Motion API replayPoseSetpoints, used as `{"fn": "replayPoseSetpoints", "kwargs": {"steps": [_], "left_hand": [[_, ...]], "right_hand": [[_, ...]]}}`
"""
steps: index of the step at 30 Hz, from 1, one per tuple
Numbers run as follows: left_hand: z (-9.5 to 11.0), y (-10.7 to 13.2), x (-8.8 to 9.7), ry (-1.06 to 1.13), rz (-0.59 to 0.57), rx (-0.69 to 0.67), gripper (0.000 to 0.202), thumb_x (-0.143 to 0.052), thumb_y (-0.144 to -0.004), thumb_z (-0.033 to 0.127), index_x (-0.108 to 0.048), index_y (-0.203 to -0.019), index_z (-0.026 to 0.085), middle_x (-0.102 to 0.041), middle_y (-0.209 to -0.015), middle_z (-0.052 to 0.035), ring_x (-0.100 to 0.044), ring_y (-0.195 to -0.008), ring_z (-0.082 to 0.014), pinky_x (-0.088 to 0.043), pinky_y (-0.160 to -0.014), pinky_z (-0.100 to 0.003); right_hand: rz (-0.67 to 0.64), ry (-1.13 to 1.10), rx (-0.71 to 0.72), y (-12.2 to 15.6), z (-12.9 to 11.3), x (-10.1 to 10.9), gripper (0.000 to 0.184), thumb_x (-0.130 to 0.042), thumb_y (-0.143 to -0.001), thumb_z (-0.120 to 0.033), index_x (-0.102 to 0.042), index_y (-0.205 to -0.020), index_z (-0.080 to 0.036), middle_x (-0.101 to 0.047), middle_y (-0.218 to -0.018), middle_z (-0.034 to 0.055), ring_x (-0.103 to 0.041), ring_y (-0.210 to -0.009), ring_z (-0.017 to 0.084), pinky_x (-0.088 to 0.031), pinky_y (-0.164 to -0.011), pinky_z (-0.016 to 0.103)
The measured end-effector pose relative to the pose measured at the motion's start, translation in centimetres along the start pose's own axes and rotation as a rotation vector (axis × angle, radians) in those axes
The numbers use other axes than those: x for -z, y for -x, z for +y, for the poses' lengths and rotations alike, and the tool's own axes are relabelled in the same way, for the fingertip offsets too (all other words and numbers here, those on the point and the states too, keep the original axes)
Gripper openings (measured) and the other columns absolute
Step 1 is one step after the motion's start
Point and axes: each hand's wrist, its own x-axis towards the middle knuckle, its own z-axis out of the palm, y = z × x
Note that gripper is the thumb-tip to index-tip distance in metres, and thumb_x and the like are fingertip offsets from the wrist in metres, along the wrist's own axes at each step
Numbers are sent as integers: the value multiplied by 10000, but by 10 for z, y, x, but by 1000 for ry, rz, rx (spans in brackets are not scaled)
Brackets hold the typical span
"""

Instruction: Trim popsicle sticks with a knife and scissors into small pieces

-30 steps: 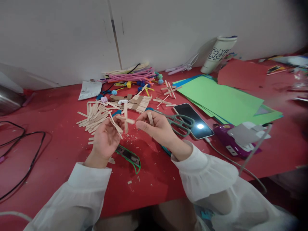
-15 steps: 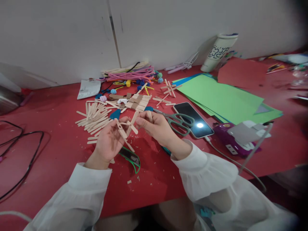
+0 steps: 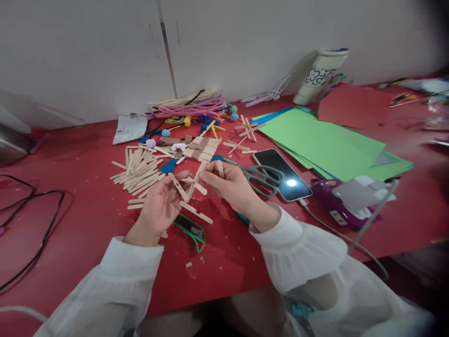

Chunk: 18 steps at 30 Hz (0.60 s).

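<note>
My left hand (image 3: pixel 162 206) is curled around slotted craft sticks (image 3: pixel 179 187), pinching them near its fingertips. From the other side my right hand (image 3: pixel 226 181) grips the upper end of a crossing craft stick, and another stick end pokes up between its fingers. The sticks meet at angles between both hands. Just below them is a separate craft stick (image 3: pixel 196 212) with a small notch in its middle; I cannot tell whether it touches the table. Under my left hand lies a green-edged utility knife (image 3: pixel 191 229), partly hidden.
On the red table (image 3: pixel 87 201) are a pile of craft sticks (image 3: pixel 138 168), scissors (image 3: pixel 264 180), a phone (image 3: pixel 280 173), green paper (image 3: pixel 322 140), joined sticks (image 3: pixel 248 128), pipe cleaners (image 3: pixel 191 110), a purple power adapter (image 3: pixel 331 203) and a tumbler (image 3: pixel 319 77). A black cable (image 3: pixel 52 224) runs at left.
The notched stick that hung from the held cluster is now apart from it, turned flatter and farther right. My right hand and its stick have shifted slightly right.
</note>
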Motion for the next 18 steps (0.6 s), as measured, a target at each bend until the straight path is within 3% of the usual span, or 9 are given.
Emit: {"fn": "replayPoseSetpoints", "kwargs": {"steps": [6,9,13,15,18], "left_hand": [[1,-2,3,-38,-20,-27,381,-321,-892,197,-686,-822,110,-684,-642,-53,-659,-616,-136,-539,-557,-227],[2,-4,5,17,-31,-60,371,-317,-896,186,-680,-918,113,-684,-636,-39,-650,-591,-121,-514,-502,-197],[2,-5,4,68,-22,-83,378,-305,-898,161,-671,-980,115,-685,-630,-37,-644,-578,-109,-459,-422,-166],[2,-4,4,73,-13,-76,369,-314,-896,164,-667,-992,112,-685,-630,-38,-645,-581,-111,-457,-421,-165],[3,-4,4,58,-9,-83,359,-322,-894,163,-659,-1006,110,-683,-631,-36,-646,-579,-112,-460,-426,-165]], "right_hand": [[-6,205,-112,-3,-1,8,106,-552,-731,-250,-518,-668,-172,-432,-496,-88,-318,-425,46,-262,-442,215],[-258,462,-167,-5,-4,16,83,-556,-703,-209,-547,-636,-161,-508,-541,-54,-423,-496,71,-337,-512,221],[-636,727,-198,-3,-9,18,131,-613,-700,-261,-643,-746,-142,-643,-695,13,-567,-656,131,-400,-632,243],[-700,809,-210,-1,-9,15,150,-623,-706,-270,-659,-780,-145,-660,-710,19,-579,-666,136,-398,-627,238],[-685,894,-183,1,-6,11,123,-634,-696,-261,-658,-757,-157,-664,-744,14,-572,-660,126,-382,-610,227]]}}
